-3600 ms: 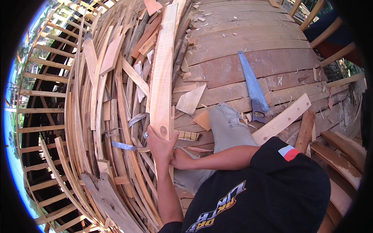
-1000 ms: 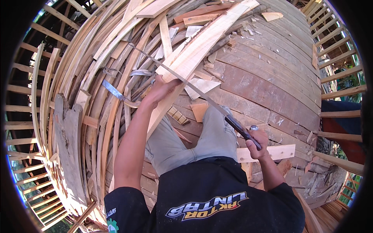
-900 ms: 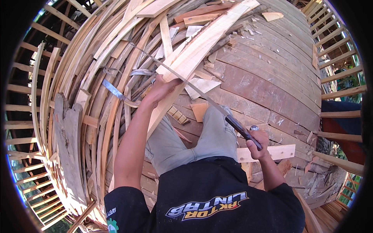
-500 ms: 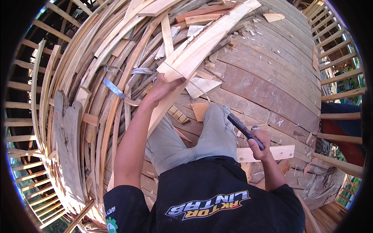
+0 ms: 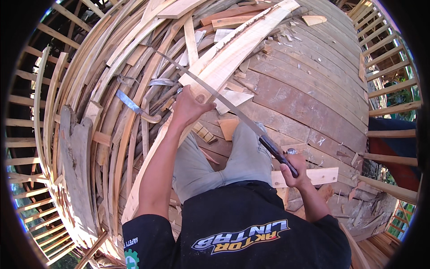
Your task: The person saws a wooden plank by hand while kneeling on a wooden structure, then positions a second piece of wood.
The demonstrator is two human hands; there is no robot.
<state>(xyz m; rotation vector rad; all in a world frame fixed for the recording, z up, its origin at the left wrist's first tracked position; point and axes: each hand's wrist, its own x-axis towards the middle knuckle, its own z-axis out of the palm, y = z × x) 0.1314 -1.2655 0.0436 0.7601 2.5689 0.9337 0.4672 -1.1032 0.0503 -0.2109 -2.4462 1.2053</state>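
Note:
A handsaw (image 5: 215, 95) lies slantwise across a long pale plank (image 5: 233, 58), its blade crossing the wood just beyond my left hand. Its dark handle (image 5: 272, 149) is wrapped in the fingers of my right hand (image 5: 295, 169), above my right thigh. My left hand (image 5: 191, 106) grips the same plank on the near side of the blade, thumb on its face and fingers around its edge. The plank runs from the far end of the boards down past my left forearm. Whether the teeth have cut into it cannot be made out.
Long curved strips and offcuts (image 5: 121, 54) are heaped on the left. Among them lies a blade with a wooden handle (image 5: 130, 104). A short holed board (image 5: 320, 175) lies beside my right wrist. Wood chips dot the plank floor (image 5: 295, 96); slatted railings (image 5: 389, 71) stand at right.
The saw has turned so its blade shows broad and long over the plank; before, it looked thin. My right hand has moved slightly left and down, my left hand slightly nearer.

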